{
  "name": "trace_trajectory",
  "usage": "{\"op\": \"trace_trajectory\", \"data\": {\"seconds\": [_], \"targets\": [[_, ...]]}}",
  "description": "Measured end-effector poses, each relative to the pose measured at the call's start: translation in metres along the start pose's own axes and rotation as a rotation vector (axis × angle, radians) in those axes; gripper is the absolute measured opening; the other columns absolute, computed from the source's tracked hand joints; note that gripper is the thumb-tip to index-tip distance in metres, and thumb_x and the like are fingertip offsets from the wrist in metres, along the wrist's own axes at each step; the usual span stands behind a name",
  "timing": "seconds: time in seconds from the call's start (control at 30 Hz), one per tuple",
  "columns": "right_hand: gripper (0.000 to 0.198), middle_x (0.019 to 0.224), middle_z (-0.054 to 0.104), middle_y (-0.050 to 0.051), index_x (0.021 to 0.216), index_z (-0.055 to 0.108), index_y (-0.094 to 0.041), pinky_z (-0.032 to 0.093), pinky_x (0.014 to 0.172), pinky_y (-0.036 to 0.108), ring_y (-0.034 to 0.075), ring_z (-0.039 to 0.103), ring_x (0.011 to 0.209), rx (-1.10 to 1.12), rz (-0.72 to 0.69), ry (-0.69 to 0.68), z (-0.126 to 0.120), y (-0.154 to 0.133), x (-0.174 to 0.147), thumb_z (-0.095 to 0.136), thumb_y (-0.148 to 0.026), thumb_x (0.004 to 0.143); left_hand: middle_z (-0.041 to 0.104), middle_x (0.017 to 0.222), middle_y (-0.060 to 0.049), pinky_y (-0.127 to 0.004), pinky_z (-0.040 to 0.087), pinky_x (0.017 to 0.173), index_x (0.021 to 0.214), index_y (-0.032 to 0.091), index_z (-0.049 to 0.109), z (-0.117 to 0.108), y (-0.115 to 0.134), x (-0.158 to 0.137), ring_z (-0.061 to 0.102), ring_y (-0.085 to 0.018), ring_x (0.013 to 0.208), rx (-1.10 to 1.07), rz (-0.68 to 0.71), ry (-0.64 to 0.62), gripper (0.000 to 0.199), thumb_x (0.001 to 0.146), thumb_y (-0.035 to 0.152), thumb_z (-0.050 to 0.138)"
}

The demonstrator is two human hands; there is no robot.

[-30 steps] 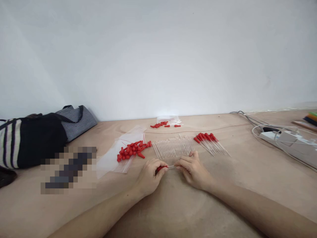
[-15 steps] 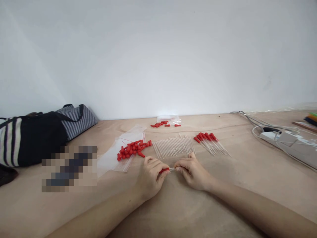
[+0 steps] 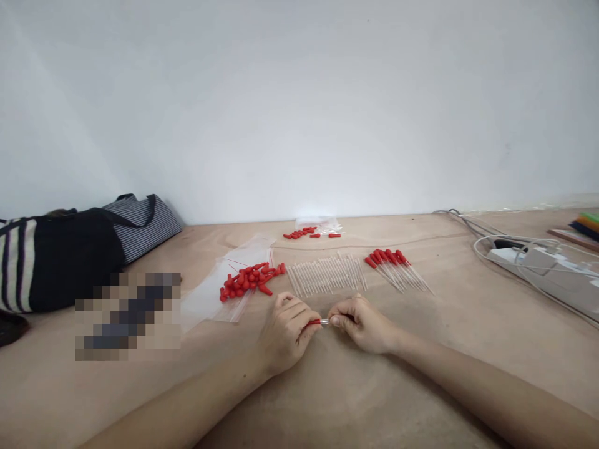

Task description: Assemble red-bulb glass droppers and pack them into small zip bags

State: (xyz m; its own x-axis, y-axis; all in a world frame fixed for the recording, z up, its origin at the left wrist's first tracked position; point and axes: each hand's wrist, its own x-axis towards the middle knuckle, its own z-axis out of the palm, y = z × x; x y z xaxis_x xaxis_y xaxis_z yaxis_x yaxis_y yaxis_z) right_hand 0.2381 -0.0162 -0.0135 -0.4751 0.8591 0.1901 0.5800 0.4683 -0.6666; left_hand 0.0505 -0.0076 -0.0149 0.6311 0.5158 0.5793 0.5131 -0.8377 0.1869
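My left hand (image 3: 292,327) is closed around a red rubber bulb (image 3: 314,322), most of it hidden by the fingers. My right hand (image 3: 362,324) pinches a thin clear dropper tube (image 3: 324,321), whose end meets the bulb's mouth between the two hands. Just beyond the hands lies a row of clear tubes (image 3: 327,274). Left of that row, a pile of red bulbs (image 3: 248,280) rests on a clear plastic bag (image 3: 210,299). To the right, several droppers with red bulbs fitted (image 3: 397,268) lie side by side.
Farther back are more red bulbs (image 3: 299,234) beside a small clear bag (image 3: 316,221) by the wall. A black bag (image 3: 79,262) and a striped bag (image 3: 147,227) stand at the left. A white power strip (image 3: 543,274) with cables is at the right.
Both hands stay together at nearly the same spot. The right fingers have curled in slightly, and less of the red bulb shows in the left hand. The view has shifted a little.
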Motion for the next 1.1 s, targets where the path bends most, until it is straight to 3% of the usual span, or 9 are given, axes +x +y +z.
{"op": "trace_trajectory", "data": {"seconds": [0.2, 0.47, 0.57, 0.7, 0.8, 0.9, 1.03, 1.1], "targets": [[0.020, 0.050, 0.036, -0.005, 0.060, 0.052, -0.015, 0.029, 0.050, 0.019, 0.007, 0.032, 0.048, 0.175, 0.055, -0.033, 0.004, 0.003, 0.001, 0.042, -0.020, 0.077, 0.062, 0.067, 0.000, -0.034, 0.030, 0.075, 0.072, 0.018, 0.056, 0.000, 0.000, 0.000, 0.053, -0.014, 0.065, -0.013, 0.002, -0.027, 0.016, 0.083, 0.020, 0.044], [0.021, 0.059, 0.052, -0.002, 0.072, 0.057, -0.015, 0.035, 0.055, 0.020, 0.009, 0.046, 0.056, 0.189, 0.048, -0.044, 0.000, 0.000, 0.000, 0.040, -0.023, 0.081, 0.065, 0.073, 0.002, -0.033, 0.029, 0.078, 0.080, 0.020, 0.058, -0.002, -0.004, 0.002, 0.055, -0.013, 0.070, -0.121, -0.085, -0.049, 0.009, 0.082, 0.024, 0.050], [0.018, 0.070, 0.059, 0.001, 0.079, 0.058, -0.016, 0.036, 0.058, 0.021, 0.011, 0.050, 0.063, 0.105, 0.004, -0.017, -0.004, -0.001, -0.002, 0.043, -0.025, 0.081, 0.065, 0.072, 0.002, -0.034, 0.030, 0.077, 0.081, 0.020, 0.059, -0.002, -0.009, 0.001, 0.056, -0.014, 0.070, -0.127, -0.126, -0.036, 0.009, 0.081, 0.026, 0.052], [0.014, 0.073, 0.061, 0.001, 0.077, 0.059, -0.018, 0.032, 0.071, 0.029, 0.012, 0.053, 0.069, -0.181, -0.127, 0.063, -0.008, 0.000, -0.005, 0.046, -0.021, 0.080, 0.066, 0.070, 0.002, -0.036, 0.031, 0.078, 0.081, 0.021, 0.060, -0.003, -0.012, 0.002, 0.056, -0.015, 0.067, -0.107, -0.190, -0.039, 0.009, 0.078, 0.028, 0.056], [0.014, 0.072, 0.062, 0.002, 0.076, 0.060, -0.019, 0.027, 0.072, 0.031, 0.014, 0.053, 0.073, -0.386, -0.183, 0.123, -0.015, 0.005, -0.005, 0.047, -0.020, 0.079, 0.067, 0.082, -0.001, -0.039, 0.033, 0.080, 0.099, 0.023, 0.057, -0.008, -0.014, 0.003, 0.056, -0.020, 0.079, -0.062, -0.234, -0.059, 0.028, 0.073, 0.034, 0.060], [0.018, 0.071, 0.063, 0.002, 0.075, 0.062, -0.020, 0.029, 0.070, 0.030, 0.015, 0.054, 0.071, -0.447, -0.043, 0.282, -0.032, 0.023, -0.003, 0.045, -0.023, 0.079, 0.061, 0.103, -0.005, -0.041, 0.032, 0.084, 0.109, 0.024, 0.051, -0.017, -0.023, 0.001, 0.051, -0.024, 0.097, 0.059, -0.309, 0.007, 0.042, 0.071, 0.039, 0.060], [0.025, 0.065, 0.063, 0.002, 0.066, 0.063, -0.020, 0.033, 0.060, 0.027, 0.015, 0.055, 0.061, -0.471, 0.315, 0.513, -0.055, 0.059, -0.002, 0.043, -0.028, 0.078, 0.061, 0.101, -0.004, -0.042, 0.031, 0.084, 0.095, 0.023, 0.058, -0.023, -0.041, -0.002, 0.051, -0.025, 0.094, 0.203, -0.412, 0.114, 0.025, 0.072, 0.033, 0.059], [0.025, 0.063, 0.064, 0.002, 0.064, 0.063, -0.020, 0.034, 0.061, 0.027, 0.015, 0.055, 0.061, -0.513, 0.397, 0.551, -0.059, 0.073, -0.002, 0.043, -0.029, 0.076, 0.061, 0.098, -0.004, -0.043, 0.031, 0.084, 0.088, 0.024, 0.061, -0.024, -0.047, -0.003, 0.051, -0.025, 0.094, 0.234, -0.459, 0.127, 0.018, 0.071, 0.030, 0.059]]}}
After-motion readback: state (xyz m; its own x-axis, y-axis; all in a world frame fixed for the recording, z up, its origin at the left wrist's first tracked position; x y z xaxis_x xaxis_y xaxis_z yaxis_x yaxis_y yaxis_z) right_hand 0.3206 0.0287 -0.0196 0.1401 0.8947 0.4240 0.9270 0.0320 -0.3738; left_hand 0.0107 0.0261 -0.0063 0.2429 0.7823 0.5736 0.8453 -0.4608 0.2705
